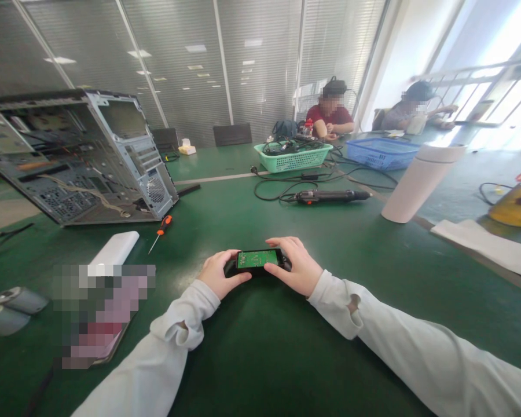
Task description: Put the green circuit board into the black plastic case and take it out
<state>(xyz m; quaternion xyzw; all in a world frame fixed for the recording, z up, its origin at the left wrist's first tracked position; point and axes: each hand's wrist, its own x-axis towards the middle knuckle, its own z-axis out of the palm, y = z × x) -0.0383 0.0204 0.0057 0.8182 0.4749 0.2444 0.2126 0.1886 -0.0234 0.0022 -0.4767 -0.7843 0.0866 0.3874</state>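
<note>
A small black case with a green circuit board (pixel 257 259) in its open top lies in front of me on the green table. My left hand (pixel 219 274) grips the case's left end, fingers behind it and thumb along the near side. At the right end my right hand (pixel 298 266) is closed round the case, its thumb touching the board's near right corner and its index finger reaching over the far side. Small solder points dot the board. Whatever lies beneath it is hidden.
An opened computer case (pixel 113 156) stands at left, near an orange-black screwdriver (pixel 164 226) and a white power bank (pixel 115 248). Beyond lie a black electric screwdriver (pixel 330 196), a green basket (pixel 293 159) of cables and a blue basket (pixel 382 155). A pale tumbler (pixel 417 185) stands right. Two people sit beyond.
</note>
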